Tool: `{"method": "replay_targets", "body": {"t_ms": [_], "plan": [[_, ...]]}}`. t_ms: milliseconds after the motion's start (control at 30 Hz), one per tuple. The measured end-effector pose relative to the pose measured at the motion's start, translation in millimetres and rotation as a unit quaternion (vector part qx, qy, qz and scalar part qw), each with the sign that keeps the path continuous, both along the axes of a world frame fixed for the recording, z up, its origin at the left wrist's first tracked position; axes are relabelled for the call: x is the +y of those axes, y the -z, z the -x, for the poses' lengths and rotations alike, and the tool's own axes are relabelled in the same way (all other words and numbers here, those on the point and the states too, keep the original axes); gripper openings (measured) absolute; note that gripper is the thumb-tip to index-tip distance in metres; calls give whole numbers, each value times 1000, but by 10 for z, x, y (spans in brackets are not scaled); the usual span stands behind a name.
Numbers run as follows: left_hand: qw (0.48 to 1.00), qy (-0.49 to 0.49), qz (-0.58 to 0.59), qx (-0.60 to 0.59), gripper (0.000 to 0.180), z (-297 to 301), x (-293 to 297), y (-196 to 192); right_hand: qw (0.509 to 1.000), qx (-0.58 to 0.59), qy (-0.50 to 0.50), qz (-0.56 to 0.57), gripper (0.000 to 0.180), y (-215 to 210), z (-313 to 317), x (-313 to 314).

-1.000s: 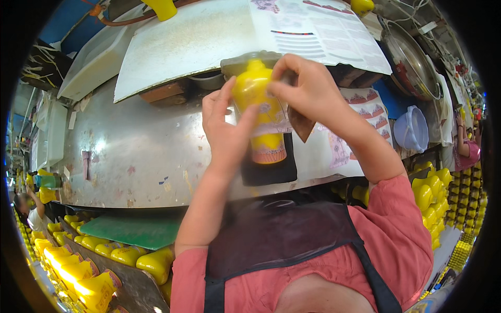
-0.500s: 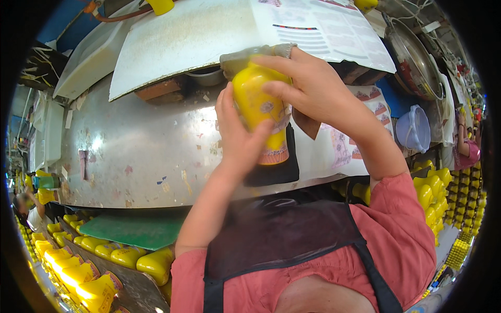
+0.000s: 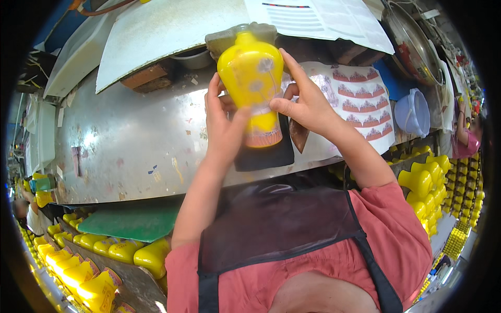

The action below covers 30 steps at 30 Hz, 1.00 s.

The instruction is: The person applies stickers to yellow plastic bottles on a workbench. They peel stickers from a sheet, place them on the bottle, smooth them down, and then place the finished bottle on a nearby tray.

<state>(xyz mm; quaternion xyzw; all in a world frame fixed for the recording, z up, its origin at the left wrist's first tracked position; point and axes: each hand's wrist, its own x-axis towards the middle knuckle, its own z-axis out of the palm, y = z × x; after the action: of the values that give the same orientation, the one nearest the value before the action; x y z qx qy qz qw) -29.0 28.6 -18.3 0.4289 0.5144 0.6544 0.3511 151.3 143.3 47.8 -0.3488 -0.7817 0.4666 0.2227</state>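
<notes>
The yellow vase (image 3: 251, 78) sits just above the centre of the view, at about twelve o'clock, held up between both our hands over the metal worktable (image 3: 130, 141). Our left hand (image 3: 223, 122) wraps around its left side with the thumb laid across the lower body, and our right hand (image 3: 307, 101) closes on its right side, index finger stretched up along the shoulder and thumb pressing on a pale transfer band. We judge that we are smoothing a flower decal onto the vase; the next move probably calls for steady rubbing without letting the film slip or crease. Counting: one vase in hand, with one patterned band at its foot; one black pad (image 3: 263, 154) beneath it on the table; one sheet of red-edged decals (image 3: 365, 99) at two o'clock; one bluish plastic tub (image 3: 412, 112) at three o'clock; one green mat (image 3: 130, 221) at eight o'clock. More yellow vases lie in rows at seven o'clock (image 3: 94, 261) and stand at four o'clock (image 3: 425, 182), too many and too overlapped to count.
</notes>
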Motion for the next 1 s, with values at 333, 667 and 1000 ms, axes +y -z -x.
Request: {"method": "replay_targets", "body": {"t_ms": [333,667,1000], "plan": [[996,30,1,-79,79,9,43,-59,993,58,36,99,95,143,28,-87],[993,48,-5,-111,78,56,42,27,992,63,-6,110,97,184,-44,-66],[999,39,18,5,77,-28,-33,-151,994,53,7,99,81,156,-62,-71]]}}
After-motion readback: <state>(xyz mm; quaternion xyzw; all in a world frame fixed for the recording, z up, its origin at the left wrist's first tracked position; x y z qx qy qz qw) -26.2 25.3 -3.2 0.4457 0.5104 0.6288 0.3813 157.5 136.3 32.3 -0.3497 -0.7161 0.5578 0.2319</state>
